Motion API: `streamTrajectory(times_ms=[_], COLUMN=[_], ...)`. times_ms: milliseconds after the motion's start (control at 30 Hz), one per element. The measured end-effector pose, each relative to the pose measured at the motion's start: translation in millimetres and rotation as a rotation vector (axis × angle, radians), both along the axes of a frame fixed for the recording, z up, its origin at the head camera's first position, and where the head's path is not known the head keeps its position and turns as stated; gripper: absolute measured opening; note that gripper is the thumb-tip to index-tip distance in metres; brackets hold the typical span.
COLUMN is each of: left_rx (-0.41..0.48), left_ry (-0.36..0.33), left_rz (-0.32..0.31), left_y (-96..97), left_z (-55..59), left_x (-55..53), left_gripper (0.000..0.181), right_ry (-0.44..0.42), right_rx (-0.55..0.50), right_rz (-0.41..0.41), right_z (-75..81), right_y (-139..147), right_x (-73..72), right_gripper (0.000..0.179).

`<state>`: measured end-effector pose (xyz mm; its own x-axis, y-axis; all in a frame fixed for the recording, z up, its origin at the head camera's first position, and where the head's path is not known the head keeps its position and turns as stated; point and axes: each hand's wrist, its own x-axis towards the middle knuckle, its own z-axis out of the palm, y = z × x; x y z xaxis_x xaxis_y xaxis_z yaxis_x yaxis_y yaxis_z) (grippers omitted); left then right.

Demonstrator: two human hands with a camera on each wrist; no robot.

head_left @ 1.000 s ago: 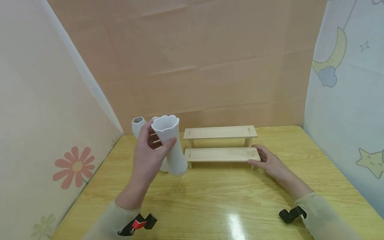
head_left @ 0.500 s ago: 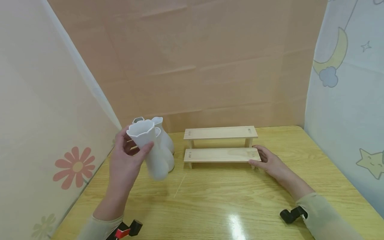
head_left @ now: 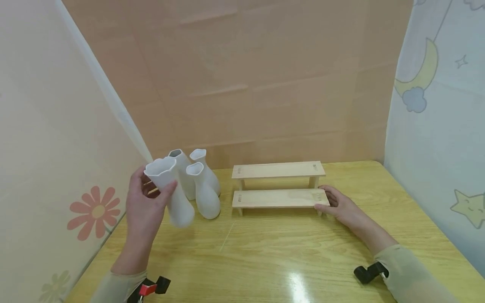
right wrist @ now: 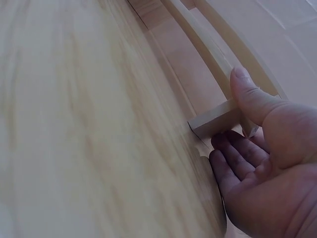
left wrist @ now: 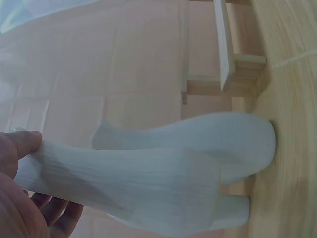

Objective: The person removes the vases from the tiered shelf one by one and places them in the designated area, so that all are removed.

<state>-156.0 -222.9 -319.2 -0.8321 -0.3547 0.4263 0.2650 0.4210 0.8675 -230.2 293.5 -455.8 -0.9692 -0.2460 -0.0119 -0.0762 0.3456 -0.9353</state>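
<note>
My left hand [head_left: 142, 206] holds a white vase [head_left: 177, 204] with a scalloped rim, thumb on one side and fingers round the other. The vase tilts, its rim toward the left, and its base hangs above the table in the left wrist view. Just behind and to its right stand three more white vases: one with an angular mouth [head_left: 186, 179], one with a wavy rim [head_left: 210, 179] at the back, and a round-bellied one [head_left: 207, 200] in front. At the right end of a two-tier wooden shelf [head_left: 280, 198], my right hand [head_left: 342, 208] grips the lower board, thumb along its front edge.
The wood-grain table [head_left: 265, 252] carries all these things. A brown cloth backdrop [head_left: 265, 84] closes off the rear. Patterned cloth walls stand at the left [head_left: 49, 147] and right [head_left: 439, 139].
My left hand has carried the scalloped vase leftward, away from the shelf, bringing the three standing vases into fuller view. My right hand has kept its place on the shelf.
</note>
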Motion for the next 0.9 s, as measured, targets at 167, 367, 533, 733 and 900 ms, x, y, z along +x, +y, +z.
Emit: streamTrajectory(times_ms=[167, 367, 533, 733, 900], left_rx=[-0.001, -0.003, -0.010, 0.009, 0.004], left_ry=[0.005, 0.024, 0.009, -0.010, -0.014], left_rz=[0.039, 0.080, 0.103, 0.108, 0.093], left_y=[-8.0, -16.0, -20.2, -23.2, -24.9], left_z=[-14.6, -28.2, -36.3, -44.6, -52.9], left_x=[-17.3, -36.2, -48.7, -59.3, -65.4], left_gripper=[0.075, 0.074, 0.076, 0.077, 0.076], right_ry=[0.006, 0.007, 0.009, 0.008, 0.009], right_rx=[0.001, 0.017, 0.009, 0.005, 0.008], right_rz=[0.013, 0.033, 0.028, 0.026, 0.022], right_z=[0.7, 2.2, 2.2, 2.6, 2.3], right_y=[-0.1, -0.4, -0.6, -1.5, -1.4], right_x=[1.3, 2.3, 1.9, 2.1, 2.0], right_gripper=[0.095, 0.096, 0.096, 0.096, 0.096])
